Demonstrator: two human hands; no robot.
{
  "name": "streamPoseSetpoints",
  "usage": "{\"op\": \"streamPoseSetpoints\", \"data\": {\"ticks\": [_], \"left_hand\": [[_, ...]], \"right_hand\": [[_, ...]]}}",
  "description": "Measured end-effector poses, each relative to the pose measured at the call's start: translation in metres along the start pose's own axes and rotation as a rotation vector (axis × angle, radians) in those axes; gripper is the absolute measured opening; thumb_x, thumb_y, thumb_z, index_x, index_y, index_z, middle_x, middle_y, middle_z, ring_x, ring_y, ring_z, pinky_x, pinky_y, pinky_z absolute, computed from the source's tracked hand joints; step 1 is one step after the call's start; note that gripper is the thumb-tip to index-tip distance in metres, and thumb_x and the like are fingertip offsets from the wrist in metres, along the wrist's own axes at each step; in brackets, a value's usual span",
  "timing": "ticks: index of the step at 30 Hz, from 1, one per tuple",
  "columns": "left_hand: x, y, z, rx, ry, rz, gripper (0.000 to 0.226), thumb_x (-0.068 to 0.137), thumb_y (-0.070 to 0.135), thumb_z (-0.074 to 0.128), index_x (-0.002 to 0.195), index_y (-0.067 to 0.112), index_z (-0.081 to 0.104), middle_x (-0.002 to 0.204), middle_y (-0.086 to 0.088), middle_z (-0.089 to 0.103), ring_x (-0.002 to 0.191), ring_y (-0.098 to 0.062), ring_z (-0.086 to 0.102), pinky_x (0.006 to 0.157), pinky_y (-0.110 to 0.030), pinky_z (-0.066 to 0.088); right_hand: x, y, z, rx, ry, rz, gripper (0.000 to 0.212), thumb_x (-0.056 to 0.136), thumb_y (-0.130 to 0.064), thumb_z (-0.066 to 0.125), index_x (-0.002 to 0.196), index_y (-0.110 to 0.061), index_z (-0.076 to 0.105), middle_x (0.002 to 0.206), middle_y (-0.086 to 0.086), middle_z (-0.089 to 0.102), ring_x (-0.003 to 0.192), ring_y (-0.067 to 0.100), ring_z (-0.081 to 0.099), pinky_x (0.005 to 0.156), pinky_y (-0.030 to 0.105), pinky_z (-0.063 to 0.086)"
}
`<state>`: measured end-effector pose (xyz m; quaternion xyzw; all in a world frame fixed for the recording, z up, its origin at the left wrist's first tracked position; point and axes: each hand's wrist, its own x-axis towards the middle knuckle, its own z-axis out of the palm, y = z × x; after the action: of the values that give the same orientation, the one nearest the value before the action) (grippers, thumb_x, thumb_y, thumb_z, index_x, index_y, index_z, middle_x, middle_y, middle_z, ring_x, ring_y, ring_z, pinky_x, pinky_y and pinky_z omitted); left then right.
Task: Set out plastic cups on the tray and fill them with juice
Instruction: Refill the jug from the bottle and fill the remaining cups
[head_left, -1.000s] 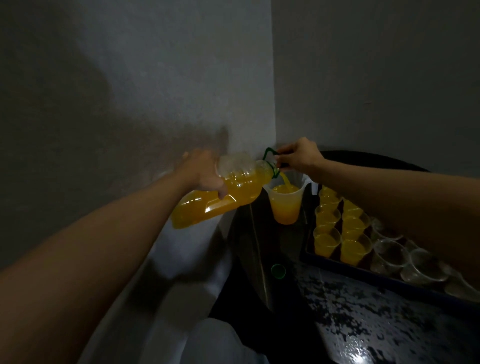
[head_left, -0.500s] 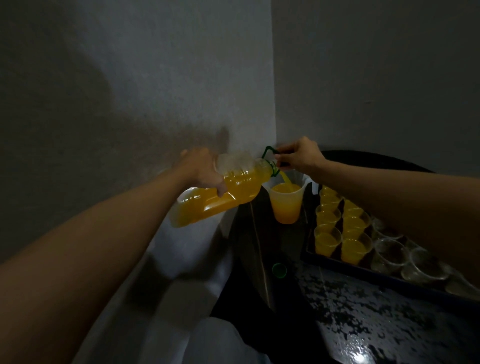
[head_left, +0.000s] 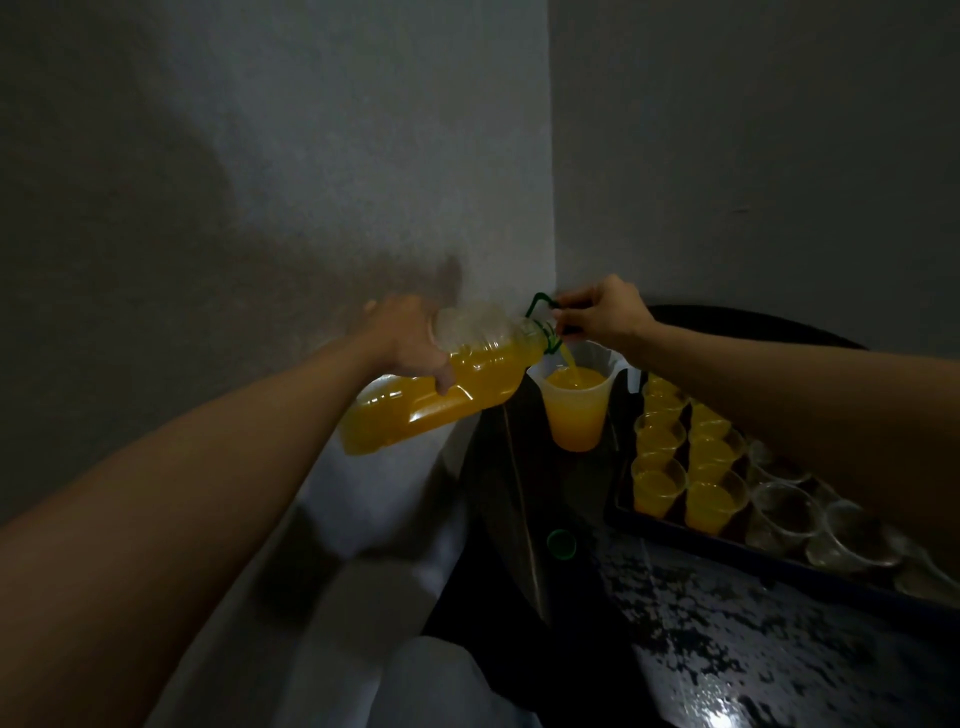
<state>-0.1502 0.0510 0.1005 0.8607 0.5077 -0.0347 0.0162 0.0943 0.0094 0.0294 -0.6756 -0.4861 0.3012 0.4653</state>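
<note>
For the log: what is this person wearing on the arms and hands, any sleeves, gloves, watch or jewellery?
Nothing shows. The left forearm and right forearm are bare from the frame edge to the wrist, no sleeve in view. The left hand and right hand are ungloved; neither wrist shows a watch or band. Too dim to rule out a thin ring.

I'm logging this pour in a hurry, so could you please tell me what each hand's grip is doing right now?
Left hand: grips the juice bottle.
Right hand: pinches the bottle's green handle.
</note>
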Motion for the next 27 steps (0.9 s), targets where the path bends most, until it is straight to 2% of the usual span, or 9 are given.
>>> {"op": "streamPoseSetpoints", "data": {"ticks": [6, 10, 20, 27], "left_hand": [[0.001, 0.004, 0.001, -0.015, -0.001, 0.0, 0.088, 0.06, 0.046, 0.09, 0.135, 0.012, 0.058, 0.133, -0.01, 0.061, 0.123, -0.033, 0.055, 0.103, -0.044, 0.04], [0.003, 0.004, 0.001, -0.006, -0.005, 0.007, 0.088, 0.059, 0.046, 0.09, 0.134, 0.013, 0.057, 0.132, -0.01, 0.061, 0.122, -0.033, 0.055, 0.102, -0.043, 0.041], [0.008, 0.004, 0.005, -0.002, -0.004, 0.018, 0.087, 0.059, 0.048, 0.089, 0.132, 0.011, 0.059, 0.128, -0.01, 0.063, 0.118, -0.032, 0.057, 0.098, -0.042, 0.043], [0.005, 0.007, 0.015, -0.04, 0.019, 0.013, 0.085, 0.057, 0.049, 0.09, 0.128, 0.012, 0.06, 0.124, -0.009, 0.064, 0.116, -0.032, 0.058, 0.096, -0.042, 0.042]], "right_hand": [[0.0, 0.005, -0.006, 0.015, -0.003, 0.006, 0.031, 0.09, -0.008, 0.07, 0.119, 0.001, 0.068, 0.106, 0.016, 0.073, 0.088, 0.019, 0.073, 0.08, 0.03, 0.062], [-0.001, 0.007, -0.007, 0.001, -0.007, 0.003, 0.03, 0.091, -0.01, 0.069, 0.119, -0.002, 0.069, 0.105, 0.013, 0.073, 0.086, 0.014, 0.072, 0.074, 0.024, 0.061], [-0.002, 0.01, -0.01, -0.019, -0.02, 0.005, 0.028, 0.092, -0.011, 0.068, 0.118, -0.003, 0.069, 0.106, 0.013, 0.072, 0.092, 0.018, 0.072, 0.079, 0.026, 0.06], [-0.005, 0.01, -0.013, -0.056, 0.003, -0.013, 0.028, 0.092, -0.012, 0.068, 0.119, -0.003, 0.069, 0.105, 0.012, 0.072, 0.087, 0.013, 0.07, 0.067, 0.018, 0.057]]}}
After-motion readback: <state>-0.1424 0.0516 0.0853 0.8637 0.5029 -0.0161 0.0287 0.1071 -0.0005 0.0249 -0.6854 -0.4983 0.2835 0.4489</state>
